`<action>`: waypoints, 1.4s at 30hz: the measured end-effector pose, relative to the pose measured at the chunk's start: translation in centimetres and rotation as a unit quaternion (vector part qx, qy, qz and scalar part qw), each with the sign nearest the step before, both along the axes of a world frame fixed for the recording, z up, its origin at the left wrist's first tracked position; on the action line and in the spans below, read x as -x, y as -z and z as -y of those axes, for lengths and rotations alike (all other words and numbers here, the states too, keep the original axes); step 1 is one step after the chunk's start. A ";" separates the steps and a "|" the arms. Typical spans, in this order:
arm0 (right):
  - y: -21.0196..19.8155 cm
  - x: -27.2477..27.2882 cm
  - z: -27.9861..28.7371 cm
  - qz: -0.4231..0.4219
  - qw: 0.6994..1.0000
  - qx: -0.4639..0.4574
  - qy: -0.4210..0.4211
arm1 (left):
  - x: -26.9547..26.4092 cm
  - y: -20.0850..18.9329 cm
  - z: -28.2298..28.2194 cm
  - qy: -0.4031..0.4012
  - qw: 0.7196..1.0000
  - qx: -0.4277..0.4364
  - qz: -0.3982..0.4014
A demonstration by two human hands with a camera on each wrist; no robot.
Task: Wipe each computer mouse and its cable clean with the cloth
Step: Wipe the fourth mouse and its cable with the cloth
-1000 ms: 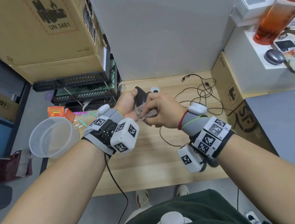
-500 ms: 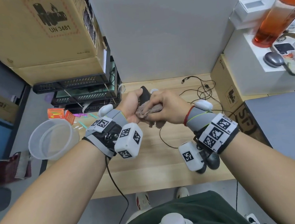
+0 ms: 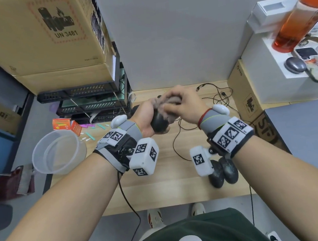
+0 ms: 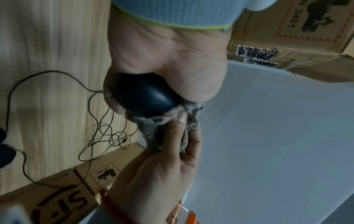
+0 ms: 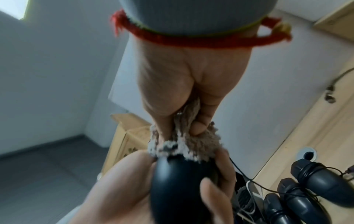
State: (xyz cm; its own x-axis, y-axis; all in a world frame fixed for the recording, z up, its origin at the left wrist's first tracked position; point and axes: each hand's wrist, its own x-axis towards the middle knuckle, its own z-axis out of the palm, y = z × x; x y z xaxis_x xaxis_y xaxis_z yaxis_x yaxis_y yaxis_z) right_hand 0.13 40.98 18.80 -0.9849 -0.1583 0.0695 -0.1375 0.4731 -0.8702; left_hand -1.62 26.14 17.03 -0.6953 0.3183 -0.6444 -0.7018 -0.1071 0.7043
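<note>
step: I'm wiping mouse body, frame centre | left hand grasps mouse | right hand clenches cloth on it | left: its cable, other mice lower right, status unclear

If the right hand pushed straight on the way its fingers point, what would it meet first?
The cloth it grips, already pressed on the black mouse held in the left hand; beyond that, probably the left palm, though depth is unclear.
</note>
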 end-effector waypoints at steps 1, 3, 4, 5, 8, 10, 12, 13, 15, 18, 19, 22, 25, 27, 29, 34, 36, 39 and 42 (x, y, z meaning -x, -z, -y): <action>0.0 0.6 -0.2 -0.002 0.999 0.014 0.036 | -0.1 -0.2 -0.1 0.010 1.000 0.003 -0.007; 0.2 1.4 -0.2 -0.004 0.997 0.016 0.081 | 0.0 -0.6 -0.3 0.008 1.000 0.003 -0.010; 0.4 1.3 0.0 -0.004 0.996 0.008 0.086 | 0.2 -0.7 -0.3 -0.002 1.000 0.000 -0.012; 0.5 0.9 0.1 -0.010 0.997 0.007 0.077 | 0.4 -0.8 -0.3 -0.014 1.000 0.004 -0.013; 0.1 -0.8 0.8 -0.031 0.999 -0.006 -0.024 | 0.8 -0.8 0.1 -0.055 0.998 0.010 0.007; 0.1 -0.4 0.7 -0.025 0.999 0.003 -0.020 | 0.3 -0.8 0.1 -0.040 0.999 0.006 0.010; 0.3 1.1 0.1 -0.003 0.998 0.015 0.057 | -0.2 -1.1 -0.1 0.000 1.000 0.007 -0.014; 0.7 1.8 -0.3 -0.005 0.996 0.005 0.084 | -0.4 -1.3 -0.3 0.021 0.999 0.009 -0.024; 0.6 1.8 -0.3 0.000 0.995 -0.010 0.097 | -0.2 -1.4 -0.5 0.020 0.999 0.013 -0.028; 0.3 0.1 0.7 -0.046 0.999 -0.025 -0.007 | 0.5 -1.5 0.1 -0.020 1.000 -0.004 -0.002; 0.1 -0.4 1.0 -0.049 0.997 -0.032 -0.041 | 0.6 -1.3 0.2 -0.010 1.000 0.000 -0.005; 0.0 1.0 0.8 -0.029 0.999 -0.033 0.012 | 0.3 -0.9 0.2 0.044 0.998 0.045 -0.028; 0.1 2.8 0.0 -0.029 0.993 -0.053 0.102 | -0.2 -1.4 -0.4 0.063 0.995 0.062 -0.046; 0.1 2.3 0.5 -0.042 0.994 -0.050 0.084 | 0.0 -2.0 -0.6 0.036 0.997 0.060 -0.039; 0.1 0.9 1.2 -0.071 0.997 -0.036 0.019 | 0.4 -2.2 -0.6 0.016 0.998 0.046 -0.035; 1.0 1.8 0.2 -0.033 0.998 -0.026 0.040 | 0.1 -1.6 -0.4 0.064 0.996 0.056 -0.029; 1.1 3.0 -0.5 -0.027 0.994 -0.040 0.095 | -0.1 -1.4 -0.7 0.068 0.995 0.059 -0.036; 0.9 2.2 -0.1 -0.047 0.994 -0.041 0.085 | 0.5 -2.1 -1.0 0.031 0.998 0.039 -0.037; 0.8 -0.1 0.6 -0.084 0.996 -0.007 -0.015 | 1.3 -2.6 -0.5 0.024 0.999 0.013 -0.025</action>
State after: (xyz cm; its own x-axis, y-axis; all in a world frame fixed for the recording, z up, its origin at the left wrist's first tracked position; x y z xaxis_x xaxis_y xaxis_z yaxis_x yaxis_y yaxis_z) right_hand 0.20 40.38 18.01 -0.9545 -0.1902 0.2296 -0.2944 0.4792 -0.8269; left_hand -2.95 26.66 19.68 -0.7104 0.3365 -0.6182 -0.6702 -0.0552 0.7401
